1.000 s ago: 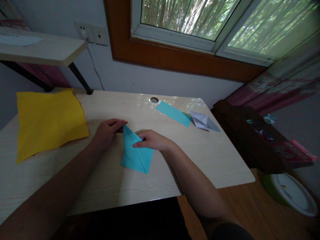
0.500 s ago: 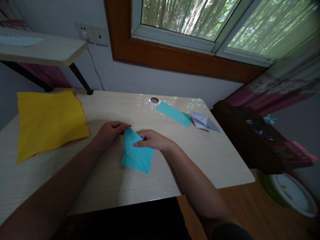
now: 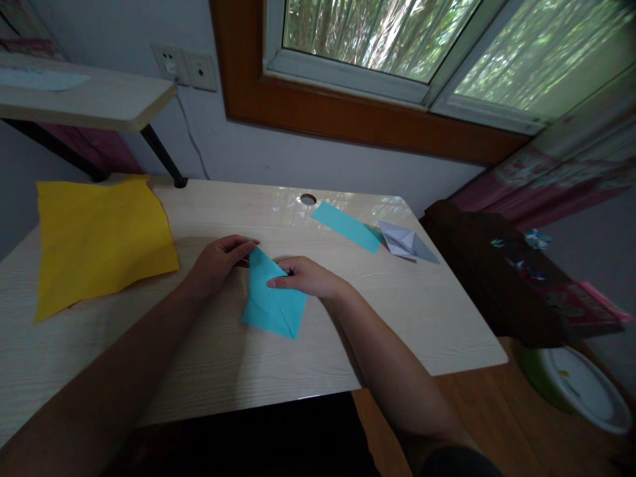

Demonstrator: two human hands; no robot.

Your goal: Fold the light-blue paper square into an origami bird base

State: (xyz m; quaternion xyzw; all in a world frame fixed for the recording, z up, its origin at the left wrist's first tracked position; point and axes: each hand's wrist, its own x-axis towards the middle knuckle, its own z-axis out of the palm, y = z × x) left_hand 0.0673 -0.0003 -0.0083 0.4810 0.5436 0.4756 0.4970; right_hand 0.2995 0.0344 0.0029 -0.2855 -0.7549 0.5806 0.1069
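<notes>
Little has shifted since the earlier frames: both hands stay on the folded teal paper (image 3: 272, 301), and the left fingertips have crept slightly along its top corner. That teal paper lies flat near the middle of the table (image 3: 422, 318), folded into a pointed kite-like shape with its tip toward the window and a crease running down it. The left hand (image 3: 218, 262) pinches the upper tip between thumb and fingers, grasping the paper. The right hand (image 3: 305, 277) presses down on the right edge, index finger stretched across the fold and the other fingers curled in; it pins the sheet rather than gripping it. Farther off, a teal paper strip (image 3: 346, 226) lies near the back of the table, just beside a round cable hole (image 3: 308, 199), and a folded white paper (image 3: 405, 240) touches the strip's right end. A large yellow sheet (image 3: 102, 235) covers the table's left part, well apart from the hands.
</notes>
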